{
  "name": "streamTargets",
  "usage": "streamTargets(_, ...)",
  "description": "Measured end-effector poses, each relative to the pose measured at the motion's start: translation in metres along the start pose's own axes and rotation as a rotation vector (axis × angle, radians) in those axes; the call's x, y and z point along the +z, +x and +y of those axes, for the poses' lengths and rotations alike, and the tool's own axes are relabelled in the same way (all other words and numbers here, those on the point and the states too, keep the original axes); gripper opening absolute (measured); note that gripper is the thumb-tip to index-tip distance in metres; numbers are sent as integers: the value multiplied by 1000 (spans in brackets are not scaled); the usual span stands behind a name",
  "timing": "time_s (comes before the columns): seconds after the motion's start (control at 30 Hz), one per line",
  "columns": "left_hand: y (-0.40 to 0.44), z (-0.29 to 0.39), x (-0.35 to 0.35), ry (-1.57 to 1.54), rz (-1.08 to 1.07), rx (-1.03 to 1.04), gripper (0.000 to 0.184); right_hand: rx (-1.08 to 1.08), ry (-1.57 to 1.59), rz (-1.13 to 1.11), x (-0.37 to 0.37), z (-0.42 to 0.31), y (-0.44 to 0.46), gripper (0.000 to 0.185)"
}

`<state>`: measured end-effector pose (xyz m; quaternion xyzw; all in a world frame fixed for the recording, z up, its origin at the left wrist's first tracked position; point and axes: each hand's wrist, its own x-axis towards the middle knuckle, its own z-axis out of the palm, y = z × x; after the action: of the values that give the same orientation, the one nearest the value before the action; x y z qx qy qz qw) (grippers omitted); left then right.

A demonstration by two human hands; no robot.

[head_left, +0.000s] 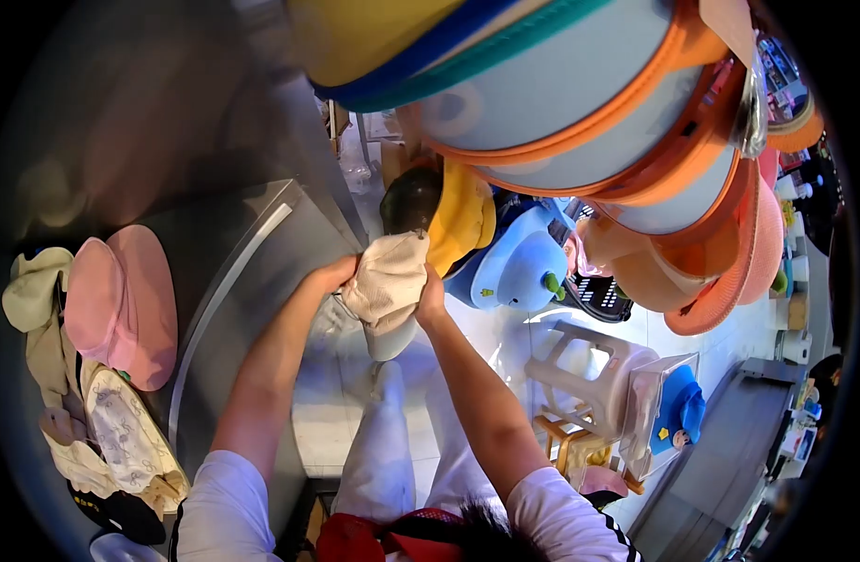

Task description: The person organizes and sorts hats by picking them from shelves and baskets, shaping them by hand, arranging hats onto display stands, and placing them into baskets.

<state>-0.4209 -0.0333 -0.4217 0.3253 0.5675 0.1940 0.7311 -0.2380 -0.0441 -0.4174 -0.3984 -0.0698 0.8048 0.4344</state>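
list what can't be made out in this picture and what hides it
Head view: most fingers of the left hand and right hand, hidden by the cream hat.
Head view: the rest of the yellow hat, cut off by the top edge.
Head view: the yellow marks on the black cap, too small to read.

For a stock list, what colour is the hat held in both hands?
The hat is pale cream, best seen in the head view.

One held cream hat (386, 281), one plastic stool (628, 361) and apparently two star-marked blue hats (514, 258).
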Motion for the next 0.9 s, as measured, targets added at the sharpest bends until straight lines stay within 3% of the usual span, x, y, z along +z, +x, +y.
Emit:
streamTargets(0.1, 26, -44, -6, -258, -87, -168, 41, 135, -14, -148, 0, 4, 4, 40)
streamTargets(0.23, 23, -42, 6, 20, -233, -102, 38, 219, -2, -223, 8, -7, -3, 37)
streamTargets(0.4, 30, -49, 14, 125, -294, 47, 37, 289, 16, -382, 1, -18, -13, 36)
streamTargets(0.5, 31, -46, 11, 106, -291, 164, 36, 85, -253, -445, 6, -18, -16, 40)
streamTargets(0.6, 20, -24, 9, -85, -324, 190, 36, 227, 58, -278, 17, -24, -27, 47)
streamTargets(0.73, 20, -16, 22, -687, -545, 55, 40, 162, 49, -289, 8, -19, -29, 51)
streamTargets(0.8, 18, -21, 30, -797, -537, 88, 40, 187, 80, -289, 4, -18, -26, 51)
streamTargets(0.9, 7, -28, 48, -599, -309, 223, 38, 157, 13, -213, 0, -22, -29, 50)
